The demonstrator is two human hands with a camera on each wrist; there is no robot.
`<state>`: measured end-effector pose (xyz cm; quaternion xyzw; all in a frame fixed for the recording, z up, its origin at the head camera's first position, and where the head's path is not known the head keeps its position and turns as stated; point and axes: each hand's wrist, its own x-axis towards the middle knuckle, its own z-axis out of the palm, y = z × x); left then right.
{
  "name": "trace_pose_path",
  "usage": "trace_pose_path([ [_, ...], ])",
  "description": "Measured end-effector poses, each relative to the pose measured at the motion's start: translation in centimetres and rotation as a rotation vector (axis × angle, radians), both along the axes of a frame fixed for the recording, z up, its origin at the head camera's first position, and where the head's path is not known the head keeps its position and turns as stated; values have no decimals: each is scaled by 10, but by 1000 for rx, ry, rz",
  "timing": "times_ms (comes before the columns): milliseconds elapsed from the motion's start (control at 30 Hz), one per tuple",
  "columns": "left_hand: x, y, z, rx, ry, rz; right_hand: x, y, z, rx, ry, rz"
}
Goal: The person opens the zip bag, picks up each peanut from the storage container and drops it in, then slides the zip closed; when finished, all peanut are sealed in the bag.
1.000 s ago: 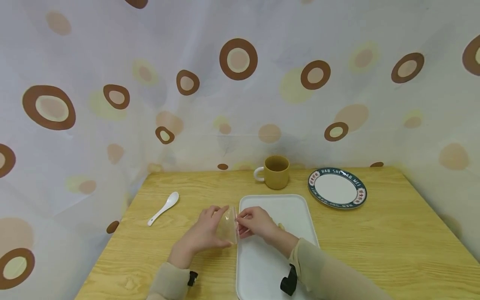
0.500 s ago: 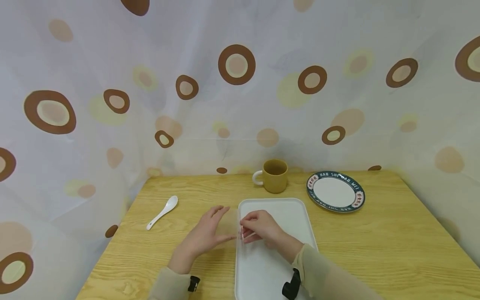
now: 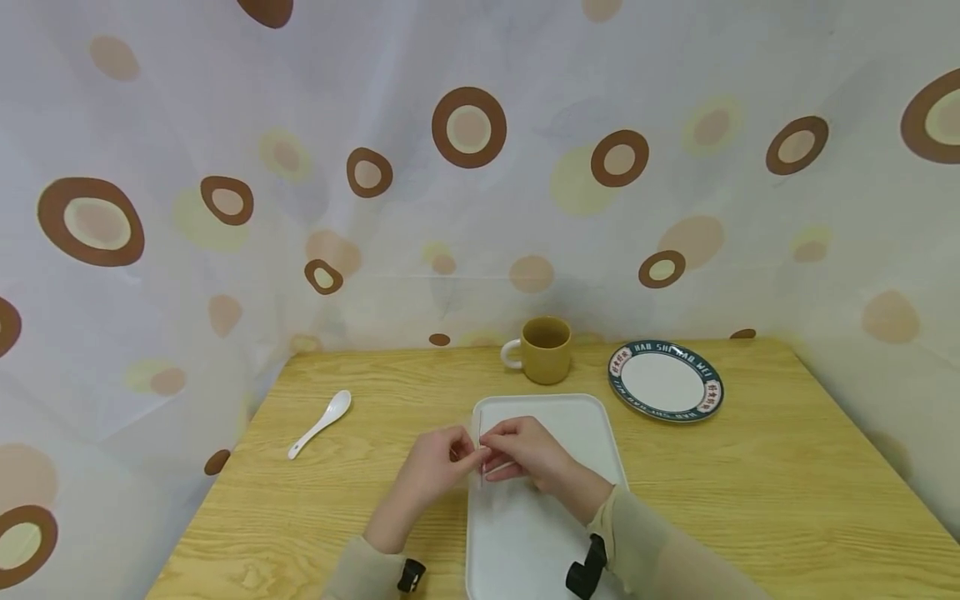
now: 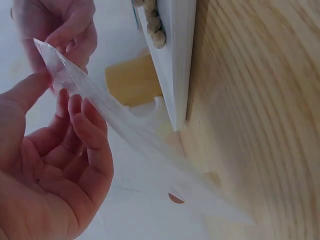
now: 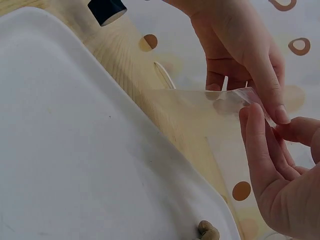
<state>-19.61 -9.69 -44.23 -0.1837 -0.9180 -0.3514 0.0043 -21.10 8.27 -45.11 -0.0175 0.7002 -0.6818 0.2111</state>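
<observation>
A clear plastic zip bag [image 4: 150,140] with a thin red line along its mouth is held upright above the left edge of a white tray [image 3: 536,533]. My right hand [image 3: 528,450] pinches the bag's mouth between thumb and fingers. From the other side my left hand [image 3: 438,462] grips the same edge, its thumb close to the right thumb and its fingers curled. In the right wrist view the bag [image 5: 195,112] stretches away from both hands, and I see nothing inside it. Several lumpy tan pieces that look like unshelled peanuts [image 4: 153,25] lie on the tray.
A white spoon [image 3: 321,425] lies at the left of the wooden table [image 3: 750,500]. Behind the tray stands a mustard mug [image 3: 546,354] with a white handle. To its right is a plate [image 3: 663,382] with a dark green patterned rim. A patterned cloth hangs behind.
My left hand, spread wide beside the bag before, has moved right and its thumb and fingers have closed on the bag's mouth beside the right hand. The right hand has stayed nearly in place.
</observation>
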Motion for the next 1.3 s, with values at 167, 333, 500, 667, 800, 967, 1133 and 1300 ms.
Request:
trace_pose_path([
  [167, 3, 3, 0, 32, 0, -13, 1, 1, 0, -4, 4, 7],
  [333, 3, 4, 2, 86, -36, -12, 0, 2, -1, 6, 9, 2],
  [500, 4, 3, 0, 164, -91, 7, 0, 3, -1, 2, 0, 15],
  [667, 4, 4, -3, 252, -147, 33, 0, 4, -1, -1, -16, 20],
  [800, 4, 4, -3, 316, -193, 79, -1, 4, -1, 2, -25, 13],
  [967, 0, -4, -1, 430, -237, 166, -2, 5, 1, 4, -68, -25],
  [1133, -2, -12, 5, 490, -303, 199, -4, 7, 1, -17, -85, -52],
  [1300, 0, -14, 9, 523, -318, 191, -7, 10, -3, -25, -90, -86],
])
